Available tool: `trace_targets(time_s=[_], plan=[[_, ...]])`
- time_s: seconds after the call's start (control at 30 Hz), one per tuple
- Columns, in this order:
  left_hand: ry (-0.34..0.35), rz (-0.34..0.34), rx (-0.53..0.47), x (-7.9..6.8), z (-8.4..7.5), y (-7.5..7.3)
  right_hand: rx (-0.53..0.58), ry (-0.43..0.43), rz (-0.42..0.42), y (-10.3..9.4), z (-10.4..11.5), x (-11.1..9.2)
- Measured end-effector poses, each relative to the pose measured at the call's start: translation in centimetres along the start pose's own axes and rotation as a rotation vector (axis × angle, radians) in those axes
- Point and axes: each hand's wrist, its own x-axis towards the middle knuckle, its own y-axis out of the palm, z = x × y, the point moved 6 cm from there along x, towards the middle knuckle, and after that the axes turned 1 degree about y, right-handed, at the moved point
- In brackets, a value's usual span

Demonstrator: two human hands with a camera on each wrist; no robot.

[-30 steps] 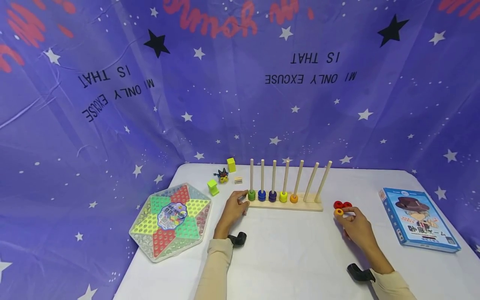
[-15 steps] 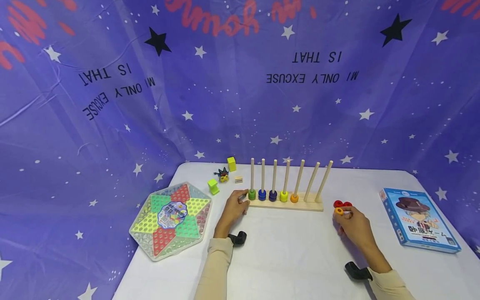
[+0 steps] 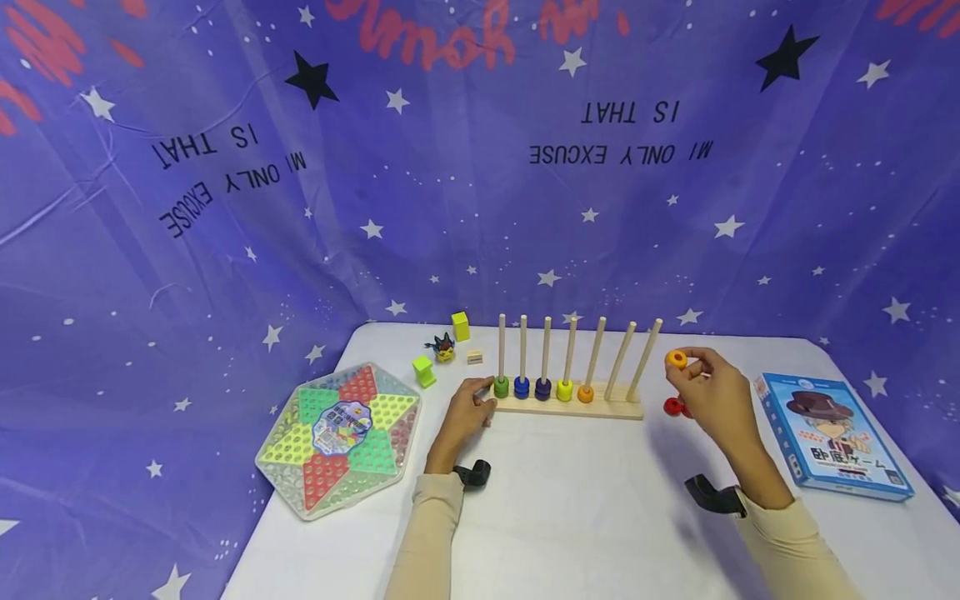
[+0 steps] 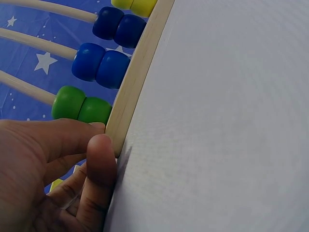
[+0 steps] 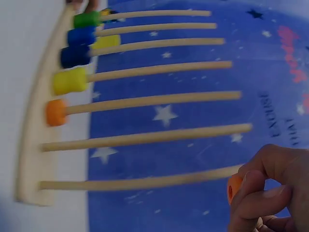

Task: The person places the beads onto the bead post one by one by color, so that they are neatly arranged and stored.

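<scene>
A wooden peg rack (image 3: 570, 407) with several upright rods stands mid-table. Pairs of green (image 3: 501, 387), blue (image 3: 521, 387), dark blue (image 3: 543, 389) and yellow beads (image 3: 564, 390) sit on its left rods, then a single orange bead (image 5: 56, 112); the two rightmost rods carry none. My left hand (image 3: 467, 414) pinches the left end of the rack's base between thumb and fingers, beside the green beads. Raised off the table, my right hand (image 3: 717, 402) pinches another orange bead (image 3: 677, 358) by thumb and fingertips, right of the last rod. Below it lie red beads (image 3: 672, 406), partly hidden by the hand.
A hexagonal Chinese checkers board (image 3: 341, 442) lies on the left of the white table. Near the back left are green-yellow blocks (image 3: 423, 372), a small figurine (image 3: 444, 348) and a little wooden piece (image 3: 475, 357). A blue game box (image 3: 832, 433) lies on the right.
My right hand has lifted the orange bead from beside the red beads up toward the height of the rod tops. My left hand stays at the rack's end.
</scene>
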Motion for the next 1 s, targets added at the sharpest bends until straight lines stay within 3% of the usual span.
trace_targets(time_s=[0.17,0.4,0.6,0.83,1.0], plan=[[-0.004,0.001,0.009,0.0,0.0,0.0,0.062,-0.080,0.008,-0.9,4.6,1.8],[0.028,-0.010,0.006,0.0,-0.4,-0.2,0.083,-0.174,0.144,1.2,9.3,4.3],[0.028,0.016,-0.010,-0.1,-0.6,0.1,0.077,-0.166,0.230,3.2,9.8,5.0],[0.025,0.009,-0.017,-0.2,-0.6,0.0,0.057,-0.154,0.239,4.0,9.7,4.9],[0.020,0.003,-0.017,-0.2,-0.7,-0.1,0.083,-0.121,0.223,3.6,9.5,4.6]])
